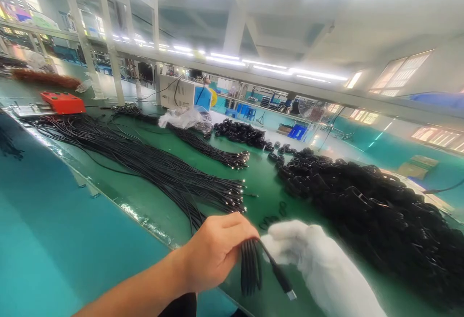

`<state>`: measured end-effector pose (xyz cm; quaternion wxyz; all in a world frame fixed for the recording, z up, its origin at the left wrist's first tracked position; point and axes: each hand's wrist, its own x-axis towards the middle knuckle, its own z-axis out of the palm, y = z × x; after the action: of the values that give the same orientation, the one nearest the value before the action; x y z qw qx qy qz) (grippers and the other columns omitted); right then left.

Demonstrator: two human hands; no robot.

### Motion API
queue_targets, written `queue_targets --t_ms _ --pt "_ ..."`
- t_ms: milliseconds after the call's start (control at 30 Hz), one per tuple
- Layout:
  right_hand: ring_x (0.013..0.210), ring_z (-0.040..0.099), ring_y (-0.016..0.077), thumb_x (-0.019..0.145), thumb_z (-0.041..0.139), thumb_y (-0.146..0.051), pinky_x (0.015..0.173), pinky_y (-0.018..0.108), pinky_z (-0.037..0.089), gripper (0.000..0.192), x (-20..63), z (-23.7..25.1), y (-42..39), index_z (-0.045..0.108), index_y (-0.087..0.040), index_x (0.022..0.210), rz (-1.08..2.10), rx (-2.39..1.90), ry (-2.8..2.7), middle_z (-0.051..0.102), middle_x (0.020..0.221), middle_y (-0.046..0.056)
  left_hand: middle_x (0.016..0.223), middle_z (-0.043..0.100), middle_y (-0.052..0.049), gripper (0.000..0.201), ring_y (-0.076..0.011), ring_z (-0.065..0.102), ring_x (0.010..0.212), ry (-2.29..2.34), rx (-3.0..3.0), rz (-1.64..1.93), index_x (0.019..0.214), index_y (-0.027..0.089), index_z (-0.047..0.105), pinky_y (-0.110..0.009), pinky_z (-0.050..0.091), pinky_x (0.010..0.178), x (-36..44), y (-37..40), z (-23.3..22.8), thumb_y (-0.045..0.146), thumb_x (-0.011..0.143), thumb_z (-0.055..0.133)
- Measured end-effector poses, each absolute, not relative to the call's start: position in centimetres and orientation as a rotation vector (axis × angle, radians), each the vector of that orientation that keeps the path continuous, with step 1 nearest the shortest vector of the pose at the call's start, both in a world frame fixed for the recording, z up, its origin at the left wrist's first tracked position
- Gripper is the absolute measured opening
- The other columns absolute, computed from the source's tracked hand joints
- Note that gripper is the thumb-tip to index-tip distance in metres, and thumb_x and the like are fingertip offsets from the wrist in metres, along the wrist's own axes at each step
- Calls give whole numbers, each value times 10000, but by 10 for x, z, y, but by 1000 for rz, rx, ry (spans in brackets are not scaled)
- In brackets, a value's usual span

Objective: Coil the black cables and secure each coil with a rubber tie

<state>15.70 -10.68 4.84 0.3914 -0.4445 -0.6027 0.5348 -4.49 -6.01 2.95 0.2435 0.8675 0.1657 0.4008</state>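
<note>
My bare left hand (223, 247) is closed around a coiled black cable (250, 268), whose loops hang below the fingers. One cable end with a silver plug (291, 295) dangles down to the right. Just beside it, my right hand (308, 254), in a white glove, has its fingers drawn together close to the top of the coil. What those fingertips pinch, if anything, is too blurred to make out. Behind my hands, a long bundle of straight black cables (155, 162) lies across the green table (137, 201), plug ends toward the right.
A large heap of coiled cables (362, 206) covers the table's right side. Small black rings (282, 208) lie near my right hand. Farther back are a second cable bundle (210, 148), a plastic bag (188, 119), a machine box (181, 92) and a red device (63, 102).
</note>
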Motion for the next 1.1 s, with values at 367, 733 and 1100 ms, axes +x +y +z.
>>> queue_targets --t_ms 367,733,1100 --pt "928 551 253 594 779 -307 810 414 473 544 127 38 -81 547 -170 1067 1572 -908 -1523 576 1013 78 873 591 -14 288 -126 553 792 760 2255 913 927 203 626 -217 440 725 -35 -54 32 55 836 397" --pt "827 652 243 691 712 -327 704 439 541 406 151 -4 -56 621 -97 1012 1949 -708 -1093 661 874 135 673 597 16 114 -123 540 629 1123 1972 788 705 184 584 -201 397 538 -8 -30 31 157 754 485" --pt "688 609 162 721 692 -283 624 317 528 264 144 -14 -56 619 -81 874 1869 -727 -1064 606 729 61 609 583 32 81 -108 538 494 1197 1682 684 785 185 554 -191 388 432 3 -19 -1 206 707 549"
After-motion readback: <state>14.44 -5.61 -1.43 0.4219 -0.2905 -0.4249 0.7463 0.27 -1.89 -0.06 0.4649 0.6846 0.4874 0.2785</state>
